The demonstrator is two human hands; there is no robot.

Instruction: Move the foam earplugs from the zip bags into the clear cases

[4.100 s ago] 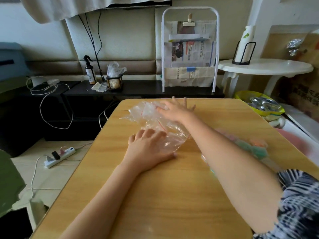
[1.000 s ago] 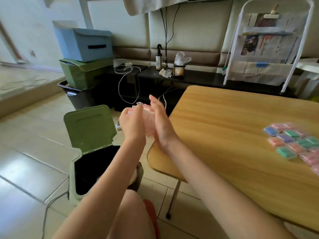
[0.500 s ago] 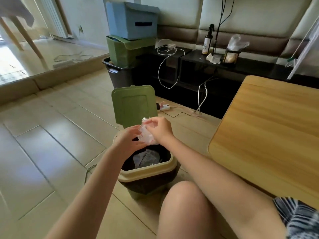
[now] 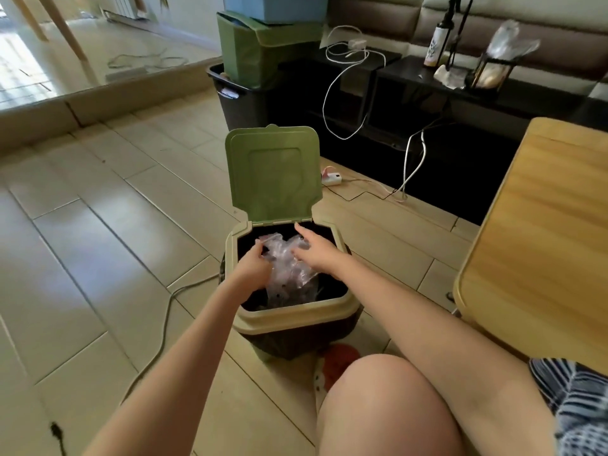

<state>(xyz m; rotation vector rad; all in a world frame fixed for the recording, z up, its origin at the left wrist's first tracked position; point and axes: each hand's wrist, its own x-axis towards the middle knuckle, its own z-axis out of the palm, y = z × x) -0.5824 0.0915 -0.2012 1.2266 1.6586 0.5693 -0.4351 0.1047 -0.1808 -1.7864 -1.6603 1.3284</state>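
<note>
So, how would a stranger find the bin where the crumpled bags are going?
Start at the wooden table; on the tiled floor left of it stands a small bin with a beige rim. Its green lid stands open, unlike the stacked green storage box behind.

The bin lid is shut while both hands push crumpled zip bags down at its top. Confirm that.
Not quite: the head view shows the green lid standing open. The left hand and right hand are over the open bin, with the crumpled zip bags inside it.

Green bin lid (image 4: 274,172), tan wooden table (image 4: 539,245)
</note>
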